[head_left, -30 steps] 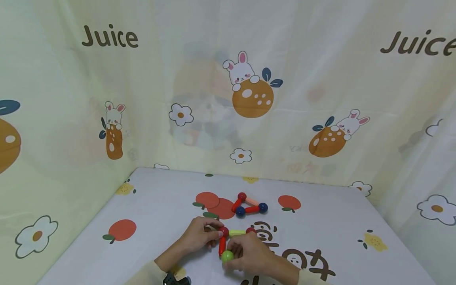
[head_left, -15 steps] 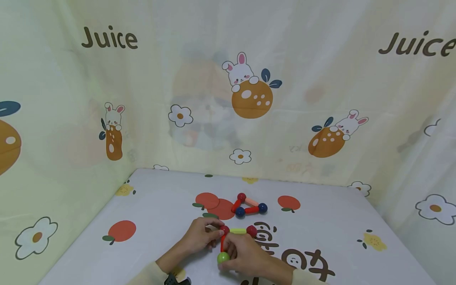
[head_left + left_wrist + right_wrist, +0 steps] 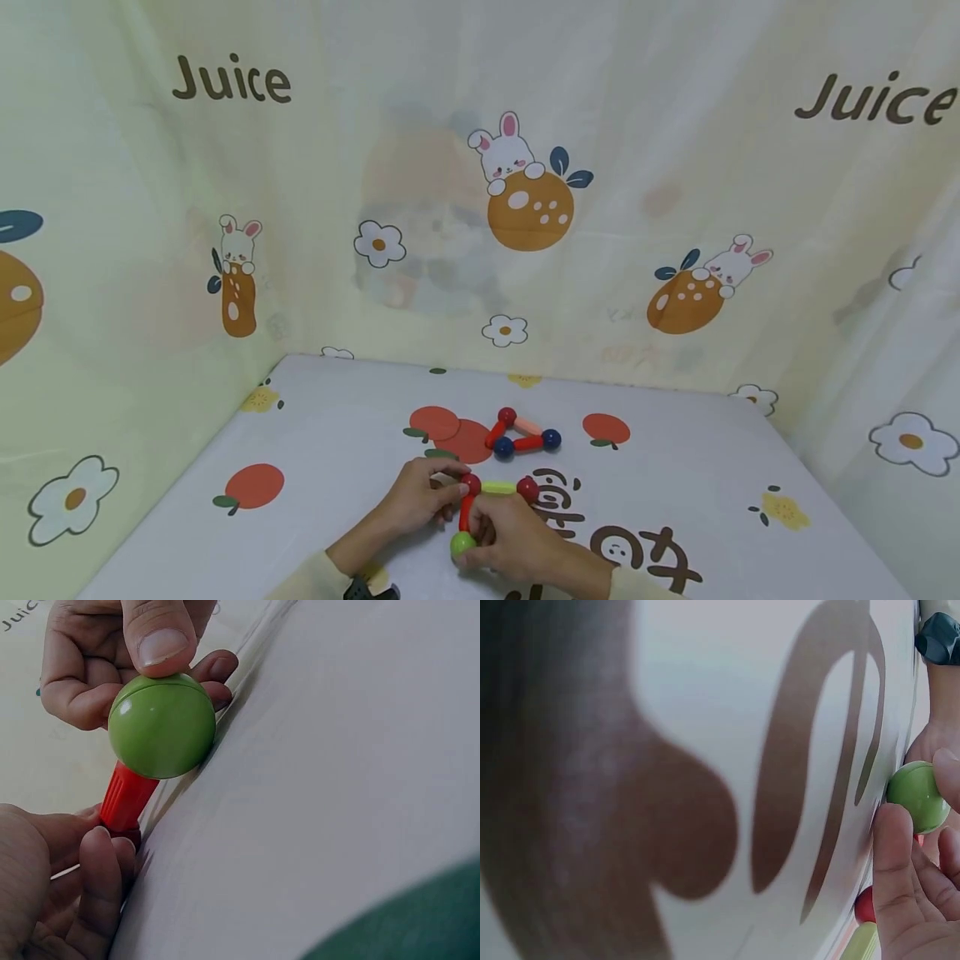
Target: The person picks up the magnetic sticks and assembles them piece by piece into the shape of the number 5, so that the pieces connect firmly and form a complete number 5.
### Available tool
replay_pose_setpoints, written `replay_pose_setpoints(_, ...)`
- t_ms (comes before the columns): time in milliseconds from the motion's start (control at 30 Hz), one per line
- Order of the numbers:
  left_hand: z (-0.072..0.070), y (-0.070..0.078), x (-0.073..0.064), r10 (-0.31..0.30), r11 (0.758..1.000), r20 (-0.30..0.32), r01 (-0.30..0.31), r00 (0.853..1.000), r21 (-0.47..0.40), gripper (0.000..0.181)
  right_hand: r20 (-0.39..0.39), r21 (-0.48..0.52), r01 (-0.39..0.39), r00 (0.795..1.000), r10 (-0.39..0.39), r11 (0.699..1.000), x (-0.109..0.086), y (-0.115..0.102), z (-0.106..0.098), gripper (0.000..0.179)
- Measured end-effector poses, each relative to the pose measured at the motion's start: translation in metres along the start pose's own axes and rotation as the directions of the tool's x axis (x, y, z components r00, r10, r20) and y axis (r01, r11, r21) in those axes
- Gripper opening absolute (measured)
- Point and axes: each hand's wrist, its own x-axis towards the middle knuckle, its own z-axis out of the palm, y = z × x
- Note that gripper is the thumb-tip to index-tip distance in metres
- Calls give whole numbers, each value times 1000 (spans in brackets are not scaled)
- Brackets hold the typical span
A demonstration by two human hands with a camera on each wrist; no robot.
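Note:
In the head view my left hand pinches a red ball, the corner of a magnetic ball-and-rod piece. A red rod runs from this ball toward the person, and a yellow-green rod leads right to a second red ball. My right hand holds a green ball between thumb and fingers at the red rod's near end. The left wrist view has the green ball touching the red rod. Right-hand fingers partly cover the green ball in the right wrist view.
Farther back lies a joined shape of red and pink rods with a red ball and two dark blue balls. A printed white cloth covers the table, and patterned curtains rise behind and at both sides.
My right hand has shifted left with the green ball, which now sits in line with the red rod's near end. My left hand has stayed at the red corner ball.

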Motion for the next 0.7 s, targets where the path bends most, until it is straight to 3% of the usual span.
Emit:
replay_pose_setpoints(267,1,0,0,2,1000,-17,-2,1000,11,29,-10,-16,51,999,-51,999,-1,2,-3,28)
replay_pose_setpoints(700,0,0,0,-6,1000,-14,7,1000,15,29,-10,-1,29,1000,-29,1000,4,4,-14,17)
